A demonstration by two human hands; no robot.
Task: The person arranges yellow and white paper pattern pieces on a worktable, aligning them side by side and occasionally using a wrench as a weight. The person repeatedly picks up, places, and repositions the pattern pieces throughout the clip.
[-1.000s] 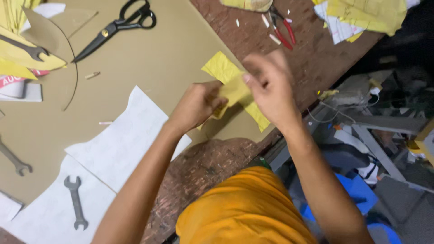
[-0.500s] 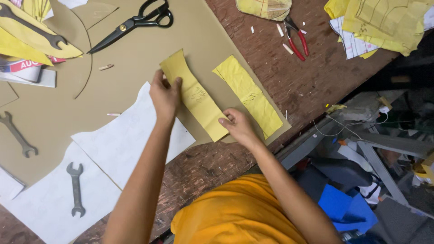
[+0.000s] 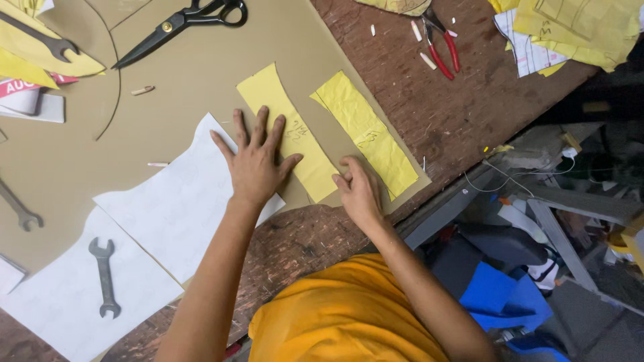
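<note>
Both hands rest on a pair of yellow paper strips laid side by side on a tan cardboard sheet [image 3: 201, 74] in the middle of the frame. Left hand [image 3: 256, 159] lies flat with fingers spread, pressing the left yellow strip [image 3: 288, 131] at its middle and overlapping the edge of a white paper pattern [image 3: 178, 201]; it grips nothing. Right hand [image 3: 359, 191] is loosely curled, fingertips pinching or pushing the lower end of the right yellow strip [image 3: 365, 131], though whether it truly holds the paper is hard to tell.

Risk, as a judgement: the right strip is creased and sits close to the cardboard's lower right edge, so a push from the curled fingers could buckle it or slide it off onto the wooden table [image 3: 429, 121]. The spread palm could also drag the left strip askew, or shift the white pattern beneath it.

Compared with half a second ago, the left hand has moved down from the strip's top end to its middle and flattened out, while the right hand has settled lower. Black scissors [image 3: 188, 20] stay at the top, red pliers [image 3: 443, 47] at upper right, a wrench [image 3: 105, 275] at lower left.
</note>
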